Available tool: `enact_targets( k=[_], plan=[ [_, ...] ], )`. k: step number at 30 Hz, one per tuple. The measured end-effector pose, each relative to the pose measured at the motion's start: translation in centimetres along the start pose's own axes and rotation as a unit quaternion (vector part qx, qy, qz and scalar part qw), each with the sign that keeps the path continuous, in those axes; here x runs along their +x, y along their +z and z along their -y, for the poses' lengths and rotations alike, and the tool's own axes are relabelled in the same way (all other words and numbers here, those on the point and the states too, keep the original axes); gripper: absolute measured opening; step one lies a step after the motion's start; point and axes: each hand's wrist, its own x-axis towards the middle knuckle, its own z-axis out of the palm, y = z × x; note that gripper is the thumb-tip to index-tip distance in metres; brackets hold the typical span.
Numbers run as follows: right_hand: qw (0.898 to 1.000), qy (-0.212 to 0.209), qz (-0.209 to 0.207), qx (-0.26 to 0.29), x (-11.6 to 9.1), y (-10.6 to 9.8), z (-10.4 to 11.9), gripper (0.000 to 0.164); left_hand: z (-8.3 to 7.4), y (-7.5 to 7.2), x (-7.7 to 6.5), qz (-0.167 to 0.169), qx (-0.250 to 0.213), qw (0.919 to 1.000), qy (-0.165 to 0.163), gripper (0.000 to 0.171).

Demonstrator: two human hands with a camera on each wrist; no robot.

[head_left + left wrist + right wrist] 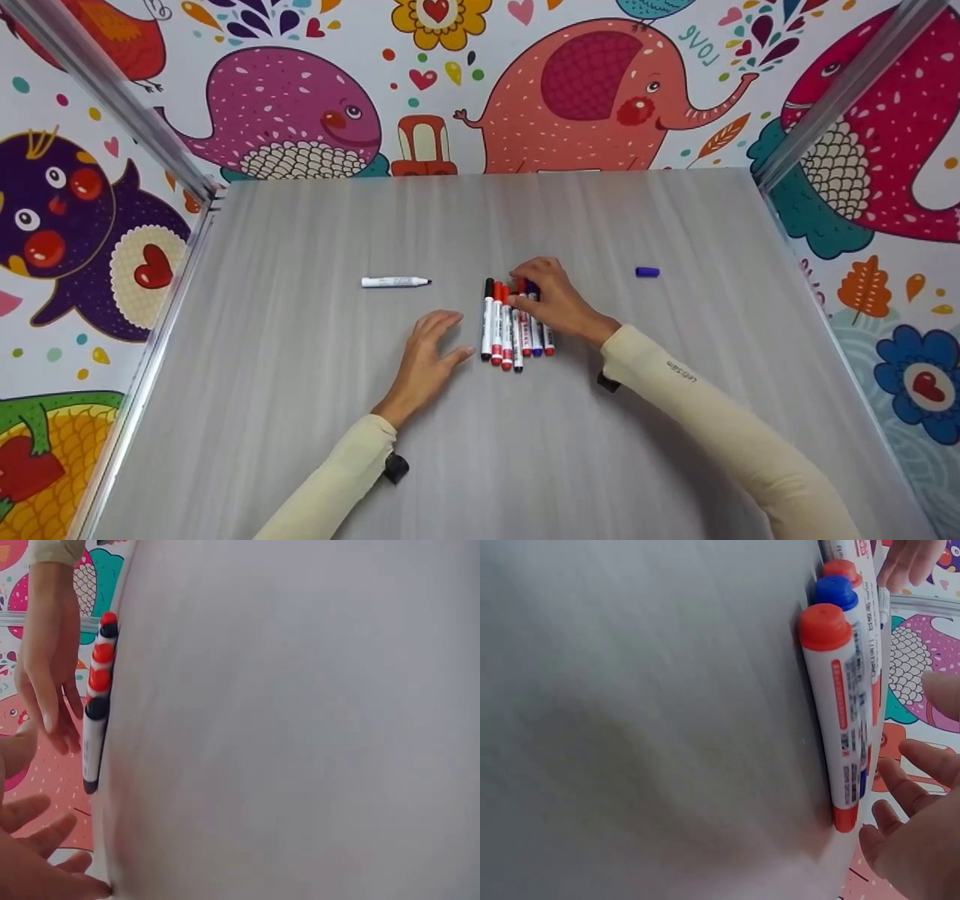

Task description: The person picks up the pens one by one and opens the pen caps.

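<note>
Several whiteboard markers (506, 326) lie side by side in a row on the table, white-bodied with black, red or blue ends. My right hand (559, 296) hovers over the far ends of the row's right half, partly hiding them. In the right wrist view its fingers (911, 791) are spread and loosely bent beside a red-ended marker (832, 705), with nothing in their grasp. To the left of the row is my left hand (427, 356), thumb and fingers apart and holding nothing. The left wrist view shows a black-ended marker (93, 742) nearest to it.
An uncapped white marker (394, 282) with a dark tip lies left of the row. Off to the right rests a loose purple-blue cap (647, 272). Metal posts and walls printed with cartoon animals border the grey table (300, 225).
</note>
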Motion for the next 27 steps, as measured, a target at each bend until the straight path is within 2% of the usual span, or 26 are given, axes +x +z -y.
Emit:
enact_targets(
  k=[4, 8, 9, 12, 16, 22, 27],
  plan=[
    [1.000, -0.012, 0.000, -0.003, 0.4, 0.4, -0.2, 0.051, 0.9, 1.0, 0.1, -0.012, -0.006, 0.9999, 0.004, 0.056],
    [1.000, -0.006, 0.004, 0.003, 0.7, 0.6, 0.0, 0.052, 1.0, 1.7, 0.0, -0.028, -0.021, 0.9994, 0.001, 0.057],
    [1.000, -0.002, 0.006, 0.005, 0.8, 0.7, 0.1, 0.053, 0.5, 1.7, -0.1, -0.031, -0.022, 0.9993, 0.001, 0.057],
    [1.000, 0.006, 0.010, 0.010, 1.1, 1.1, 0.2, 0.055, 0.4, 2.1, -0.2, -0.034, -0.024, 0.9991, 0.001, 0.057],
    [1.000, 0.003, 0.010, -0.006, 1.3, 1.6, 0.1, 0.057, 0.8, 3.0, -0.2, -0.033, -0.010, 0.9993, 0.014, 0.061],
    [0.999, -0.026, 0.006, -0.048, 1.7, 2.4, -0.1, 0.056, 0.3, 3.5, -0.3, -0.014, 0.019, 0.9997, 0.003, 0.068],
    [0.997, -0.042, 0.003, -0.063, 2.1, 2.9, -0.2, 0.058, 0.5, 3.7, -0.4, 0.000, 0.064, 0.9977, 0.020, 0.071]
  ],
)
